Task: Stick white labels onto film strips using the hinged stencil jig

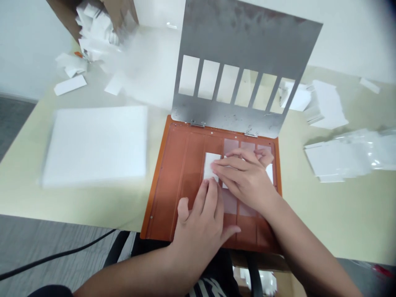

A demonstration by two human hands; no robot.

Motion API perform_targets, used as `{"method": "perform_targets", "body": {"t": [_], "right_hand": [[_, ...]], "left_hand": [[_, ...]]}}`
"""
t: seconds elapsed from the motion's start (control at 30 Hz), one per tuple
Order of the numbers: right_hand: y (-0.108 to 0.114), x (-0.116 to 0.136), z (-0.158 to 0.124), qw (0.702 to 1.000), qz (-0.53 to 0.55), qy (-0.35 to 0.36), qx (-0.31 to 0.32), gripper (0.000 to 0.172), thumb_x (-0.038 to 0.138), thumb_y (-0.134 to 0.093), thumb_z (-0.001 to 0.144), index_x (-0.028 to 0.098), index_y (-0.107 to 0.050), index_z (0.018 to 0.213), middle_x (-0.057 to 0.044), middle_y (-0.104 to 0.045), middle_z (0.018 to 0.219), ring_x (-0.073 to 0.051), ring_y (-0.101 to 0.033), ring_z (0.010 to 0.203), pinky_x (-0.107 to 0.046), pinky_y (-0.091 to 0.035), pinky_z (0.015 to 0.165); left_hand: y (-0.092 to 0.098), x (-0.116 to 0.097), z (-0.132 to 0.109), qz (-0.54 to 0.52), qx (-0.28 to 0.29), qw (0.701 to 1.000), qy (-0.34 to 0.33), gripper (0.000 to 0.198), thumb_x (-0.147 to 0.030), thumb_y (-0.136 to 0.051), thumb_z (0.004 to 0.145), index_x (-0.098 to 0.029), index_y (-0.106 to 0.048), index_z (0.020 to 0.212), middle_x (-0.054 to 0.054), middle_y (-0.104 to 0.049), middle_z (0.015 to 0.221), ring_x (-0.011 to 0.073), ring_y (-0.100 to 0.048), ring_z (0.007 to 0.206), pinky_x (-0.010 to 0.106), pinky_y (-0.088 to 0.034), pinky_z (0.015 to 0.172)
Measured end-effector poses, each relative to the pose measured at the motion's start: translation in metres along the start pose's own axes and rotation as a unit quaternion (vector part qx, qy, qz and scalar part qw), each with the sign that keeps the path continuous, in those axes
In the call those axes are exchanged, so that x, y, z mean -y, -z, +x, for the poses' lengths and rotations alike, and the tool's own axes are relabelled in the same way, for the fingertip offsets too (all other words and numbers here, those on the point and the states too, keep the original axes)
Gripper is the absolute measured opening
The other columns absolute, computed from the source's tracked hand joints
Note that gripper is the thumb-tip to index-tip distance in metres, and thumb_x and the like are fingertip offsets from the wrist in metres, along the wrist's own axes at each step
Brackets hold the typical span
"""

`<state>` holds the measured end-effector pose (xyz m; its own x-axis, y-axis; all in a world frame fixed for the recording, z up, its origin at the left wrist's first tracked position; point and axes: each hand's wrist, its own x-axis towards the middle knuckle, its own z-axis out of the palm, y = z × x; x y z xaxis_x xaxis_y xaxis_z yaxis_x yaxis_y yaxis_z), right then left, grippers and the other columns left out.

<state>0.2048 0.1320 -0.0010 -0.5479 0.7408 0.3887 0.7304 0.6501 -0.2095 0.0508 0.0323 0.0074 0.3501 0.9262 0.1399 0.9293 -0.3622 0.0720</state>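
Resting flat on an orange tray [173, 177] at the near tabletop [324, 206] edge, the left hand [201, 222] and right hand [244, 177] each keep their grip spread open, fingertips on a small white card [210, 163] in a middle slot. A hinged metal plate [247, 45] stands behind. A white stack [95, 144] lies to the left, loose cards [337, 161] to the right, and a cardboard box [120, 12] sits farthest back.

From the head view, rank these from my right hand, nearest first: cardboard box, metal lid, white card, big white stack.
1. white card, touching the right hand
2. metal lid, just behind
3. big white stack, left
4. cardboard box, far back left
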Motion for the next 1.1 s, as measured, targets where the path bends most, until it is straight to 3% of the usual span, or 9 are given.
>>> {"method": "perform_targets", "body": {"t": [0.37, 0.73, 1.1], "right_hand": [[0.0031, 0.003, 0.002, 1.0, -0.026, 0.004, 0.014, 0.022, 0.015, -0.057, 0.094, 0.028, -0.073, 0.089, 0.005, -0.077, 0.093, -0.022, -0.062, 0.096, -0.044, -0.023, 0.084], [0.0046, 0.0037, 0.0025, 0.999, -0.029, 0.001, 0.024, 0.024, 0.014, -0.054, 0.095, 0.029, -0.072, 0.089, 0.005, -0.077, 0.094, -0.021, -0.062, 0.097, -0.044, -0.023, 0.084], [0.0082, 0.0053, 0.0024, 0.998, -0.044, 0.014, 0.044, 0.025, 0.011, -0.053, 0.094, 0.027, -0.072, 0.094, 0.004, -0.076, 0.095, -0.022, -0.059, 0.1, -0.041, -0.028, 0.077]], "left_hand": [[0.0002, 0.0023, 0.0012, -0.005, -0.006, 1.0, -0.005, 0.056, -0.056, -0.035, 0.099, -0.018, -0.066, 0.125, 0.004, -0.059, 0.141, 0.0229, -0.052, 0.125, 0.04, -0.033, 0.089], [0.0005, 0.0011, 0.0017, -0.002, -0.011, 1.0, -0.003, 0.055, -0.057, -0.041, 0.097, -0.017, -0.066, 0.125, 0.003, -0.062, 0.138, 0.0234, -0.05, 0.125, 0.04, -0.032, 0.09], [0.001, 0.0005, 0.0023, -0.003, -0.004, 1.0, -0.001, 0.054, -0.056, -0.037, 0.099, -0.018, -0.068, 0.123, 0.004, -0.061, 0.139, 0.0235, -0.052, 0.123, 0.041, -0.033, 0.09]]}}
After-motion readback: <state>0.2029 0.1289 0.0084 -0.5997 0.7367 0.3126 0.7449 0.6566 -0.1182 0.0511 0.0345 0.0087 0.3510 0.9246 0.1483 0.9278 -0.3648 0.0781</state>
